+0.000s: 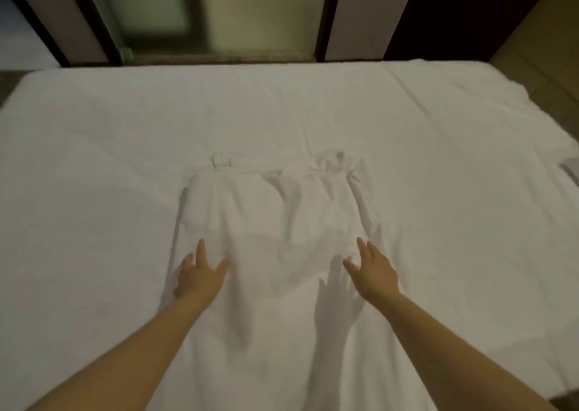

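A white bed [94,166] fills the dim room, a glass door [257,12] behind. The left hand [200,274] and right hand [372,272] reach spread-fingered, holding nothing, over the white cloth [266,210].

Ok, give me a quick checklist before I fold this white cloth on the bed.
1. Wrinkled white cloth flat on the white bed sheet: not ok, creases across its far half.
2. Far right corner squared: not ok, bunched up.
3. Left hand at the cloth's left edge: ok, fingers spread.
4. Right hand down on the cloth: not ok, its shadow shows it hovers above.
5. Cloth's near edge aligned: cannot tell, blurred into the sheet.
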`<state>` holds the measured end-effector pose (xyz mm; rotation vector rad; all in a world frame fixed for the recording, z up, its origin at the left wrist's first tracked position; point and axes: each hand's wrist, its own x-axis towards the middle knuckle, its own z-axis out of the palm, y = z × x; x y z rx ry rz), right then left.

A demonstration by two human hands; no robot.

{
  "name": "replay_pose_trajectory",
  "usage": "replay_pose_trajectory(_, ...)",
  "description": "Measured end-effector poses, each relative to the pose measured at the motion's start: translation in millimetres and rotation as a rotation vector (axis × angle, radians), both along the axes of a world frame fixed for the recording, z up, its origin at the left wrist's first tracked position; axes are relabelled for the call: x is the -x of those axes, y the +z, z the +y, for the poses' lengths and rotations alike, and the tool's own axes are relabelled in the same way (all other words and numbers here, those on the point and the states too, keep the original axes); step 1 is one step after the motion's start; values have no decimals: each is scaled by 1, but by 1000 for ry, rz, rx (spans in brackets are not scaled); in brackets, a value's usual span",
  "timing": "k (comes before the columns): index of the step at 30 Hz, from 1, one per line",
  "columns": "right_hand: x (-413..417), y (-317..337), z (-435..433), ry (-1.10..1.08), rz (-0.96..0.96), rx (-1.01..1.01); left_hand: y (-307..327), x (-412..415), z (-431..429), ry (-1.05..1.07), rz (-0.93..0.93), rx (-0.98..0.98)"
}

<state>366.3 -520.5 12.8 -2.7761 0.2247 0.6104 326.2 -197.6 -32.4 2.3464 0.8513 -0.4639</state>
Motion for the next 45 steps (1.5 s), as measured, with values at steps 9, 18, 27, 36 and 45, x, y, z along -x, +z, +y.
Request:
replay_pose_trajectory(9,127,-63,-21,192,175,145,-46,126,-19,-303,45,-296)
replay_pose_trajectory(18,267,-94,-19,381,-15,53,-64,278,-106,-573,-116,-275)
replay_pose_trajectory(27,374,-113,-38,587,-67,62,-86,369,-96,-874,-266,-325)
replay_pose_trajectory(36,341,-116,-57,494,-282,-23,-86,349,-74,-738,-331,-129)
replay_pose_trajectory(45,339,-85,-45,575,-331,11,-13,300,-64,-406,-178,253)
